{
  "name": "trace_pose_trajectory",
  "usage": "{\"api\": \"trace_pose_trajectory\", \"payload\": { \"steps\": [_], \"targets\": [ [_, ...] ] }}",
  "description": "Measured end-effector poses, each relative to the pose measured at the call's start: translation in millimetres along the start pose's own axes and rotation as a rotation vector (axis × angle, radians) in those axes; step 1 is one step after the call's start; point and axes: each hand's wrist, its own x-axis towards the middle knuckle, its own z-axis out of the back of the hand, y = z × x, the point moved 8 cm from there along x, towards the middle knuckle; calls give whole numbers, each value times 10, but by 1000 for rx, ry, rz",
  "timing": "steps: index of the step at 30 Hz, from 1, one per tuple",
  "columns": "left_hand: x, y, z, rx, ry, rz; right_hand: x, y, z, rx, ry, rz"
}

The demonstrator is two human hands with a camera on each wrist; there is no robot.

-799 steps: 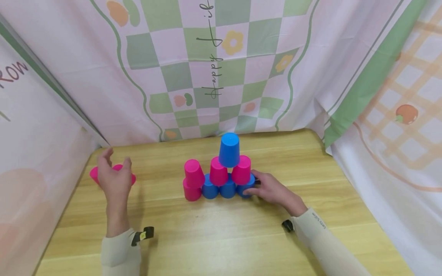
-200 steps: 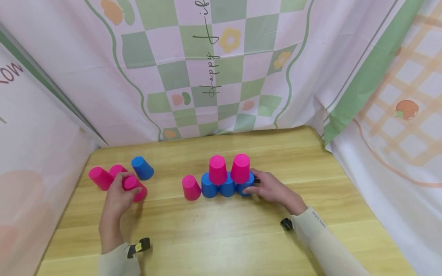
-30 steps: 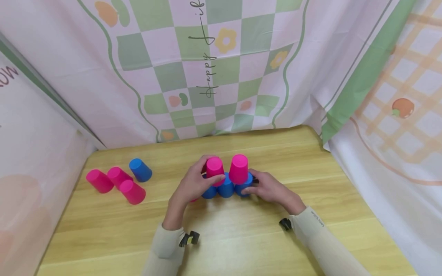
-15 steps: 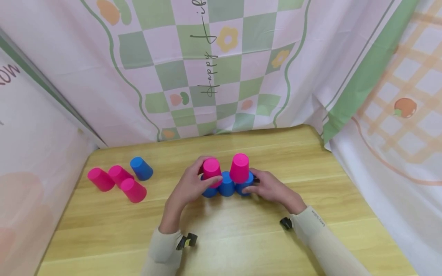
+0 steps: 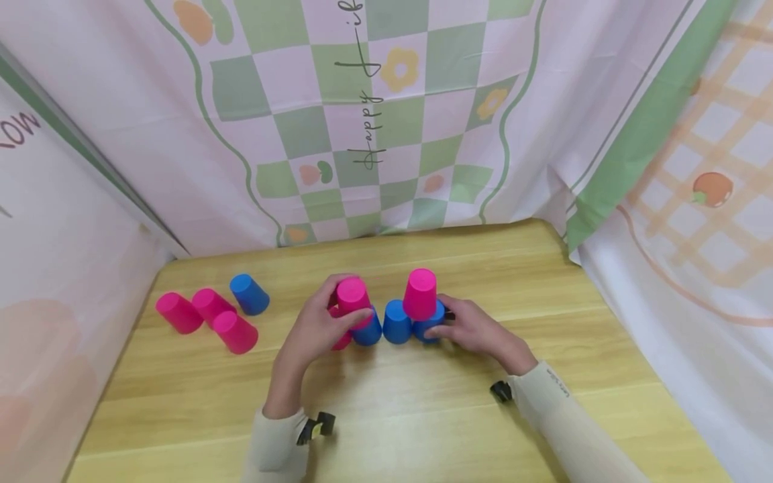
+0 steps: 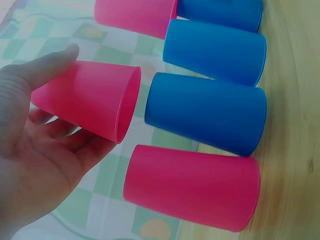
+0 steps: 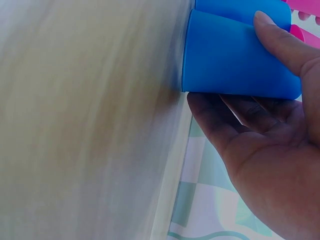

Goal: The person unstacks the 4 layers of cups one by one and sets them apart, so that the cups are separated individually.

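Observation:
My left hand [image 5: 317, 322] grips an upside-down pink cup [image 5: 352, 295] between thumb and fingers. In the left wrist view, a gap separates this cup's rim from the bottom row. That row has a pink cup [image 6: 192, 187] at its left end, mostly behind my hand in the head view, then a blue cup [image 5: 370, 332], a middle blue cup [image 5: 396, 323] and a right-end blue cup [image 7: 235, 55]. Thumb and fingers of my right hand [image 5: 474, 329] hold the right-end one, which stands on the table. Another pink cup [image 5: 419, 295] sits on top of the two right blue cups.
Toward the table's left side stand three pink cups [image 5: 235, 333] close together, with a blue cup [image 5: 249, 295] just behind them. Printed curtains [image 5: 386, 134] enclose the wooden table [image 5: 410, 416] at the back and sides.
My left hand has left the left-hand group, lifted a pink cup off the blue ones and shifted it left. Much earlier, another blue and pink cup were on the stack. My right hand stays put.

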Motion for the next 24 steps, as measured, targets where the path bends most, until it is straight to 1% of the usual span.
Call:
{"api": "trace_pose_trajectory", "payload": {
  "steps": [8, 10, 16, 18, 20, 24],
  "targets": [
    [-96, 73, 190, -7, -64, 60, -7, 18, -1, -2, -5, 20],
    [-127, 89, 238, -11, -86, 55, -12, 15, 4, -2, -7, 10],
    [-190, 106, 365, -28, -138, -10, -20, 12, 10, 4, -5, -4],
    [-208, 116, 405, -38, -153, -21, -17, 6, 6, 6, -2, -6],
    [-225, 135, 443, -48, -166, -23, -13, 7, 3, 5, 0, -3],
    [-245, 207, 498, -54, -178, 13, -7, 9, 2, 4, 0, 5]
  ]
}}
